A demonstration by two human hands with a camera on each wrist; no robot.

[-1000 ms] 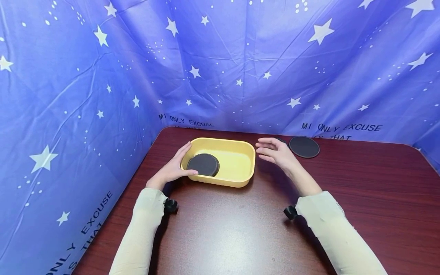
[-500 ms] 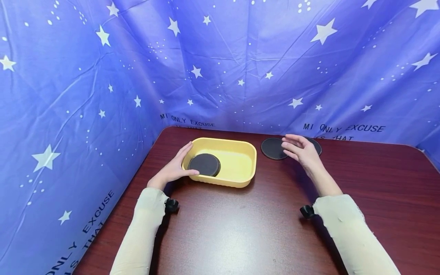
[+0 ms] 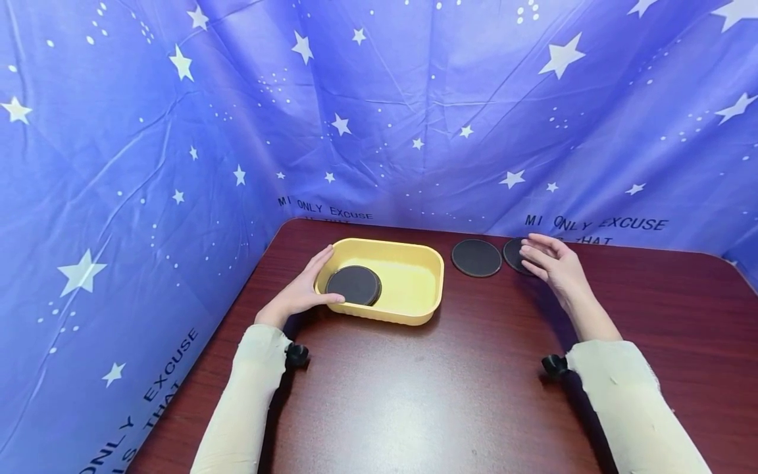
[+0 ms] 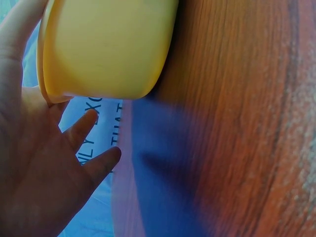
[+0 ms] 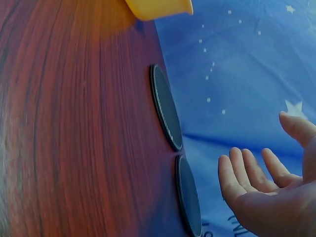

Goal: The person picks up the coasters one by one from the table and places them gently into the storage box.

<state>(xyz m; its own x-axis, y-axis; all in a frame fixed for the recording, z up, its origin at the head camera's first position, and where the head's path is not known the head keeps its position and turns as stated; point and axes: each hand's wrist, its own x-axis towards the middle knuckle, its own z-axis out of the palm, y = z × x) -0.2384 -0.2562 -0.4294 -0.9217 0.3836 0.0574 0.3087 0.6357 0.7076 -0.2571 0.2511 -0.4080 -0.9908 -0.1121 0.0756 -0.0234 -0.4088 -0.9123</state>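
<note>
A shallow yellow plastic box (image 3: 408,318) stands on the table, its left end held by my left hand (image 3: 293,297). The thumb lies over the near rim and the fingers along the left side; in the left wrist view two fingers stick out free past the box wall (image 4: 108,49). Inside, at the left, lies a round black coaster (image 3: 354,284); how many are stacked there I cannot tell. Right of the box one coaster (image 3: 476,257) lies flat. My right hand (image 3: 559,270) hovers with loose fingers over another coaster (image 3: 514,253), partly hiding it and holding nothing.
The dark red wooden table (image 3: 414,395) ends at the back against a blue star-printed cloth (image 3: 391,99). The same cloth hangs along the left side. In the right wrist view the two loose coasters (image 5: 168,111) lie close together near the table's far edge.
My right hand has moved right from beside the box, past the nearer coaster, to the farther one, uncovering the nearer coaster. The left hand keeps its place on the box.
</note>
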